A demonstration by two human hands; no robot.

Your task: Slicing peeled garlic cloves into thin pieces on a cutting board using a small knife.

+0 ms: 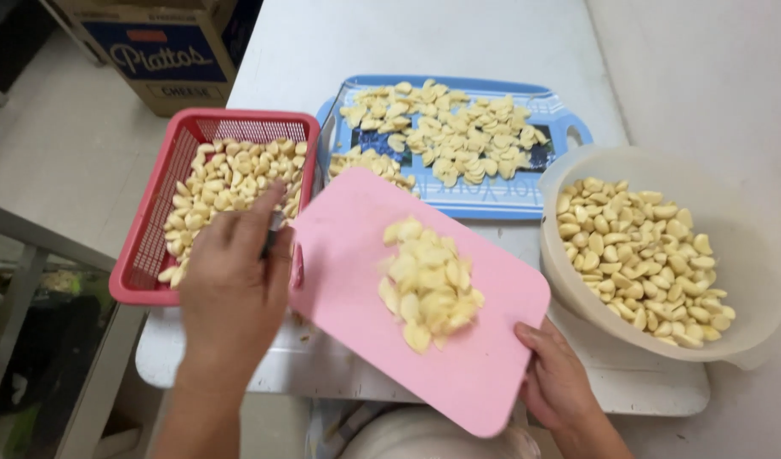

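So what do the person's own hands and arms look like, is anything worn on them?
Both are bare. The left hand and its forearm show no glove, sleeve, watch or bracelet, and no ring shows on its fingers. The right hand is also ungloved, with a bare wrist and no jewellery in sight. No sleeve edge reaches into view on either arm.

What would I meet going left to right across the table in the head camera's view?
Red basket of garlic cloves, left hand, pink cutting board with sliced garlic, right hand, cream bowl of whole cloves. The blue tray behind overlaps several, so I leave it out.
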